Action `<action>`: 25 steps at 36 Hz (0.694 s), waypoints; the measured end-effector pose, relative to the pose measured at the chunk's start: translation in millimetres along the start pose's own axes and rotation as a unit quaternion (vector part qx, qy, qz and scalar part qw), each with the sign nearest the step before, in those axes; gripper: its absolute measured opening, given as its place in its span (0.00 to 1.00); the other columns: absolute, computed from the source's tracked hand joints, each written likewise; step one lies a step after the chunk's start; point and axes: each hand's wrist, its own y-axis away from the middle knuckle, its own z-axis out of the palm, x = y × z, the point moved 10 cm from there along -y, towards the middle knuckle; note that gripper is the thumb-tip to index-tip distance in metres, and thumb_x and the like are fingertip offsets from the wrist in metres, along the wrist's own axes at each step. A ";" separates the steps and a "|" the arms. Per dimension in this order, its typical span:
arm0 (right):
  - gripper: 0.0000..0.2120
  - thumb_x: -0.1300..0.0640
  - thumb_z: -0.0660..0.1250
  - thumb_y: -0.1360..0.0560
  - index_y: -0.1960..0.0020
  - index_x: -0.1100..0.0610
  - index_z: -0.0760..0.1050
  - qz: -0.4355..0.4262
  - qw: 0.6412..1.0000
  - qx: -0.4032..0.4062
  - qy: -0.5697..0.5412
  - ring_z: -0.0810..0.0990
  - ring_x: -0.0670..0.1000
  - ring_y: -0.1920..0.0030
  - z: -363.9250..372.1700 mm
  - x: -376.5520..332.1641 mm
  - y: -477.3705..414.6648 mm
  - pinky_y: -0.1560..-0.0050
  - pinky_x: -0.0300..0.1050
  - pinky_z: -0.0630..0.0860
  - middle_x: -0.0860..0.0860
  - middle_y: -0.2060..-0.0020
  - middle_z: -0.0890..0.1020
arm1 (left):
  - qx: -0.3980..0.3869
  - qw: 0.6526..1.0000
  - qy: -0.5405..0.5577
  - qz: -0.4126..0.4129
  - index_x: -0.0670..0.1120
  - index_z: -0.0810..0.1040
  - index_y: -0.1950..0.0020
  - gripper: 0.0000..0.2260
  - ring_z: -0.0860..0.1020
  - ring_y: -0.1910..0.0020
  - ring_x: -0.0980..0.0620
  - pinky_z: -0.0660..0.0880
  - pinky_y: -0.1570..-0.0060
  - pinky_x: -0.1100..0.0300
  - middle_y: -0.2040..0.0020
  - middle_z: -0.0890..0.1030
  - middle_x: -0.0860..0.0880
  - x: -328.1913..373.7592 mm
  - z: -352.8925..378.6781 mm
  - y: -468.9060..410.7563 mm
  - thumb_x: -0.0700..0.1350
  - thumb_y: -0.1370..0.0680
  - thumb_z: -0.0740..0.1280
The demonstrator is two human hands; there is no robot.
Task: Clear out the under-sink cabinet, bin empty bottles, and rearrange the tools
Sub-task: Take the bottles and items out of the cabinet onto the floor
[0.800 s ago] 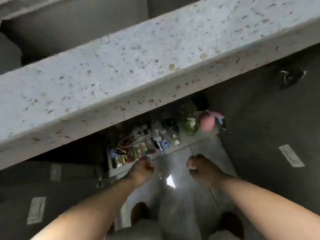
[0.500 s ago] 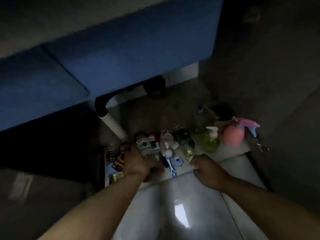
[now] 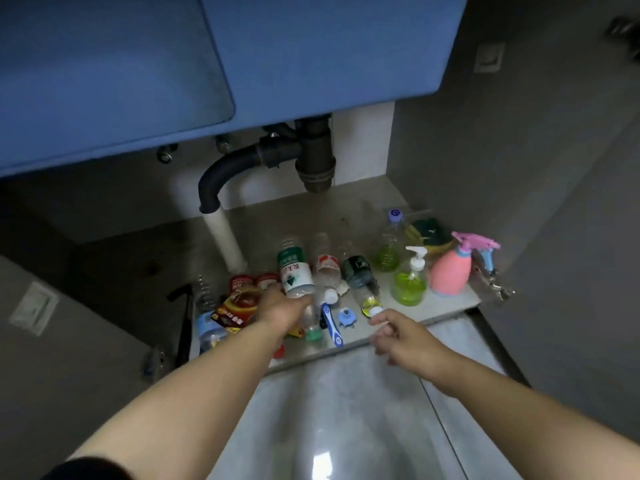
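Dim cabinet shelf (image 3: 445,306) lies ahead; the left hand (image 3: 280,308), arm outstretched, grips the near end of a green-labelled bottle (image 3: 294,271) lying at its 12 o'clock. At its 3 o'clock the right hand (image 3: 398,332) hangs, fingers loosely curled beside a white cap (image 3: 375,310); whether they pinch it, I cannot tell.

floor tile (image 3: 346,427): glossy | drain pipe (image 3: 316,152): matt plastic | spray bottle (image 3: 450,273): smooth plastic
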 end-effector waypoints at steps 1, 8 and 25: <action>0.16 0.55 0.68 0.21 0.34 0.51 0.71 0.011 0.999 0.005 -0.034 0.81 0.51 0.51 1.0 -3.9 3.3 0.56 0.42 0.75 0.52 0.51 0.79 | -0.039 0.998 0.055 -0.001 0.45 0.77 0.39 0.24 0.85 0.50 0.42 0.83 0.48 0.44 0.47 0.85 0.44 0.9 12.0 10.3 0.49 0.31 0.79; 0.41 0.52 0.78 0.29 0.26 0.45 0.56 0.005 0.997 -0.006 -0.082 0.84 0.42 0.51 1.5 -17.9 21.9 0.61 0.37 0.79 0.47 0.45 0.81 | -0.338 0.918 0.194 -0.066 0.45 0.72 0.39 0.19 0.85 0.46 0.44 0.81 0.43 0.42 0.46 0.87 0.43 13.7 100.4 89.3 0.40 0.26 0.75; 0.21 0.65 0.74 0.30 0.43 0.50 0.70 0.122 0.985 0.086 -0.084 0.77 0.51 0.64 -129.2 146.4 30.1 0.69 0.42 0.74 0.58 0.52 0.79 | -0.109 0.936 -0.305 0.140 0.59 0.58 0.22 0.29 0.72 0.33 0.33 0.73 0.33 0.49 0.27 0.61 0.37 43.8 178.4 -6.1 0.52 0.21 0.65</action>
